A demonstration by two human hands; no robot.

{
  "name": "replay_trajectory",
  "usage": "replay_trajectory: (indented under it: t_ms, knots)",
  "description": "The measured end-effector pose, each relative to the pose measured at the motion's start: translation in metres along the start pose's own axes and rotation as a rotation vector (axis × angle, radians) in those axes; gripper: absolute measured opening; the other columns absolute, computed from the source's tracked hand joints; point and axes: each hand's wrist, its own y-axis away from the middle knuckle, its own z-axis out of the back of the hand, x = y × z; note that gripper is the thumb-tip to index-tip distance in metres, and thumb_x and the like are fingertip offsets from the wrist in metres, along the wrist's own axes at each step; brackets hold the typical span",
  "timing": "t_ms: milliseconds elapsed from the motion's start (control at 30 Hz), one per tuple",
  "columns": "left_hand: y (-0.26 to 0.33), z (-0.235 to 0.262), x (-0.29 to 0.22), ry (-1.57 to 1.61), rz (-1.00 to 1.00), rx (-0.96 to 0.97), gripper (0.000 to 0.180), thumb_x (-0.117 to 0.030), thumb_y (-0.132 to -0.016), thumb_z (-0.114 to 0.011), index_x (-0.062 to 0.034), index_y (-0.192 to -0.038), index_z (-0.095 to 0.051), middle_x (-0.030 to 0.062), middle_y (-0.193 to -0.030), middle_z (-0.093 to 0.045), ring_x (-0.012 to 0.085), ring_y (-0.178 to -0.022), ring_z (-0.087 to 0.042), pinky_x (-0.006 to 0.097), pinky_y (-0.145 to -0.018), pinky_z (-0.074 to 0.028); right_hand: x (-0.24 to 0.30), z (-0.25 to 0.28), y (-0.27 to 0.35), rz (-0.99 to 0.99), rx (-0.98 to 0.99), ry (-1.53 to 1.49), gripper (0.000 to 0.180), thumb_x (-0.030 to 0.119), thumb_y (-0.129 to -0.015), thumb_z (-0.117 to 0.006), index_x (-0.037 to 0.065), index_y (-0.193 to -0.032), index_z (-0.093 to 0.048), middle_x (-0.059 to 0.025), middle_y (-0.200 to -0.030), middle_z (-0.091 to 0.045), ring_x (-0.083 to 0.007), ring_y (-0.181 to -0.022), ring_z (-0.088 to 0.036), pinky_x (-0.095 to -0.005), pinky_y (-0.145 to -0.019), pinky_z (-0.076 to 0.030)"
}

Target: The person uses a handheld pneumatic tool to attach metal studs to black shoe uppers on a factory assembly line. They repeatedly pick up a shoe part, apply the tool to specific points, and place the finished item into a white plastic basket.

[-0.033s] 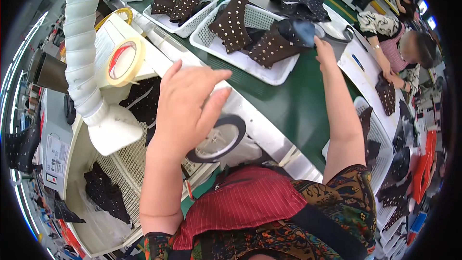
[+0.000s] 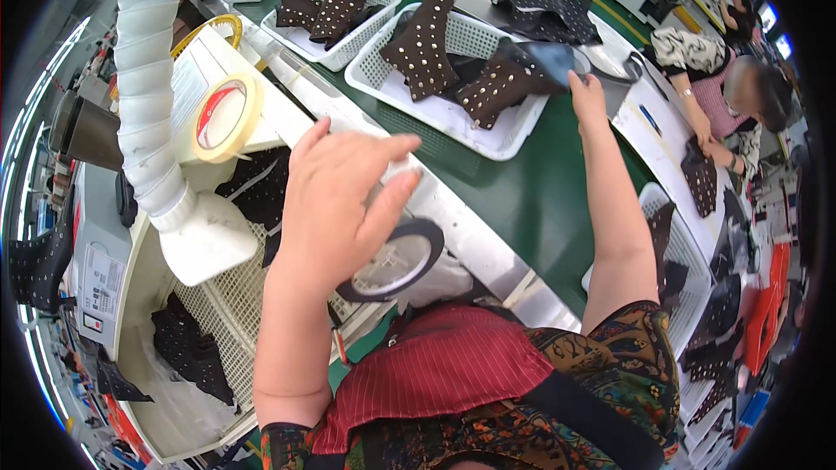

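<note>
My right hand (image 2: 589, 97) reaches out over the green work surface (image 2: 514, 209), fingers pinched at the blue-grey, blurred end of a dark brown studded piece (image 2: 498, 87). That piece lies partly inside a white perforated basket (image 2: 366, 78). Another brown studded piece (image 2: 420, 50) leans upright in the same basket. My left hand (image 2: 340, 191) hovers above the metal edge of the surface, thumb and fingers apart, with nothing in it. Below it is a roll of black tape (image 2: 431, 261), partly hidden by the hand. A roll of cream tape (image 2: 248, 117) stands to its left.
A white ribbed hose (image 2: 146, 78) with a flat nozzle hangs at left above a cream mesh-bottomed tray (image 2: 252, 313) holding dark studded pieces. A second white basket (image 2: 326, 54) stands farther back. Across the surface, a co-worker's hands (image 2: 710, 148) handle a studded piece beside a pen.
The view has shifted slightly. My right hand has moved very little at the piece's end, and my left hand stays raised and open.
</note>
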Motion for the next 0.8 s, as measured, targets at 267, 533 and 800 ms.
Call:
replay_trajectory:
  t_ms: [267, 533, 800]
  knots:
    - [-0.005, 0.005, -0.008, 0.013, 0.178, 0.066, 0.029, -0.018, -0.069, -0.063, -0.0132, -0.098, -0.068, -0.0019, -0.074, -0.062, 0.0198, -0.079, -0.059, 0.046, -0.102, -0.029, 0.148, -0.099, -0.002, 0.310, 0.624, -0.047, 0.058, 0.021, -0.083, -0.055, 0.004, -0.135, -0.037, -0.0228, -0.107, -0.063, -0.0374, -0.098, -0.062, -0.0400, -0.087, -0.047]
    - [-0.007, 0.008, -0.010, 0.023, 0.296, 0.068, 0.025, -0.028, -0.067, -0.072, -0.0172, -0.090, -0.072, -0.0020, -0.065, -0.057, 0.0159, -0.076, -0.061, 0.039, -0.099, -0.031, 0.220, -0.212, -0.049, 0.401, 0.595, 0.267, 0.056, 0.036, -0.093, -0.047, 0.012, -0.141, -0.031, -0.0180, -0.122, -0.058, -0.0351, -0.112, -0.056, -0.0462, -0.093, -0.044]
    - [0.003, 0.001, -0.007, 0.017, 0.302, -0.004, 0.023, -0.038, -0.069, -0.071, -0.0163, -0.077, -0.070, -0.0059, -0.061, -0.060, 0.0171, -0.076, -0.060, 0.042, -0.102, -0.029, 0.202, -0.224, -0.072, 0.393, 0.677, 0.255, 0.038, 0.039, -0.090, -0.051, 0.004, -0.105, -0.056, -0.0182, -0.100, -0.064, -0.0349, -0.098, -0.061, -0.0436, -0.083, -0.047]
